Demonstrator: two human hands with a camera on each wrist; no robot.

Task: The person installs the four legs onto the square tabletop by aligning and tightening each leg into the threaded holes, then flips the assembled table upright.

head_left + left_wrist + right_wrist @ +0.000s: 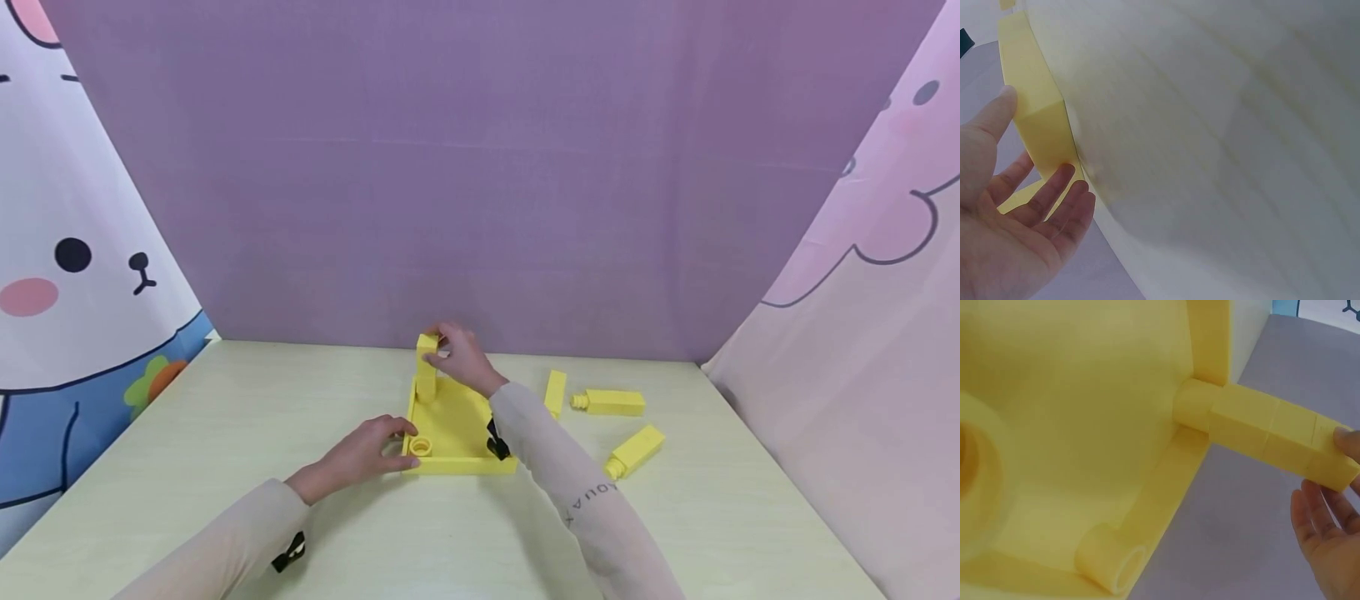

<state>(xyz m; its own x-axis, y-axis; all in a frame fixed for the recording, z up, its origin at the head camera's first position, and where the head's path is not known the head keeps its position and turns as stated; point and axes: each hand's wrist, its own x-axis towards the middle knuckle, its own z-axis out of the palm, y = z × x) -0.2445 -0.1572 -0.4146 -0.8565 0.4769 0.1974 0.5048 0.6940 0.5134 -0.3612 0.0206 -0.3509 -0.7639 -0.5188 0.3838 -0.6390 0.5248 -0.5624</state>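
A yellow rimmed tabletop (456, 425) lies upturned on the table, with round sockets at its corners. In its far left corner a square-sided yellow leg (426, 367) stands upright, its round lower end at the socket. My right hand (467, 362) pinches the top of this leg between thumb and fingers. Around the near left corner, my left hand (362, 454) holds the rim, beside the near socket (421, 447). The left wrist view shows the thumb against one outer side of the tabletop (1032, 69) and fingers by another. My right sleeve hides the tabletop's right side.
Right of the tabletop lie three loose yellow legs: one partly behind my sleeve (556, 392), a sideways leg (613, 402) and a slanted leg (634, 451), the last two showing threaded ends. A purple backdrop (450, 208) rises behind the table's far edge.
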